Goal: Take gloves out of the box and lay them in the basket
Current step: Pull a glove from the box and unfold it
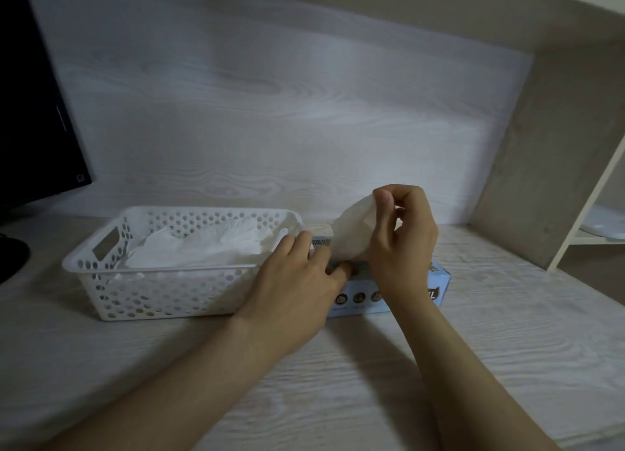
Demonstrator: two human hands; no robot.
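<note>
We see bare desk in front of our arms. A wooden wall stands to the right of the blue box. The white basket with holes sits just beside the box on the left. A dark screen stands far left.

The glove is thin, white and crumpled. It sticks up out of the box. Our right hand pinches its top and holds it above the box. Our left hand rests on the box with fingers mostly straight. More white gloves lie in the basket.
</note>
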